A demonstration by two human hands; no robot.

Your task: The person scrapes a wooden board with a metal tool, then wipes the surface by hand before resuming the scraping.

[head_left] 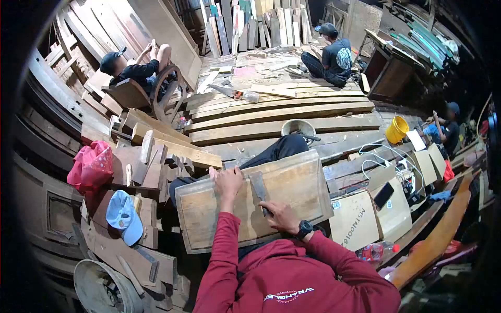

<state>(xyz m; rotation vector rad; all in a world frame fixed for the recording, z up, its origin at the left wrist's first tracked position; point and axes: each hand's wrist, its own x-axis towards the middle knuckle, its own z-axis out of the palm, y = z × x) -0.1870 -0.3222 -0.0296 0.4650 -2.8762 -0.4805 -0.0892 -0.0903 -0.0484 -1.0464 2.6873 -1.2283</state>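
A wooden panel (292, 188) with a raised border lies across my lap. My left hand (228, 182) rests near the panel's far edge, its fingers over the wood; whether it grips anything is unclear. My right hand (283, 217), with a dark watch on the wrist, is wrapped round the dark handle of a scraper-like tool (258, 187). The flat blade points away from me and lies on or just above the panel, to the right of my left hand.
Left: a pink bag (91, 166), a light blue cap (124, 216) and a bucket (107, 287). Right: cardboard (355, 221), a phone (383, 194), a bottle (378, 251) and a yellow bucket (397, 129). Ahead are stacked planks (282, 112) and seated people; another person is at far right.
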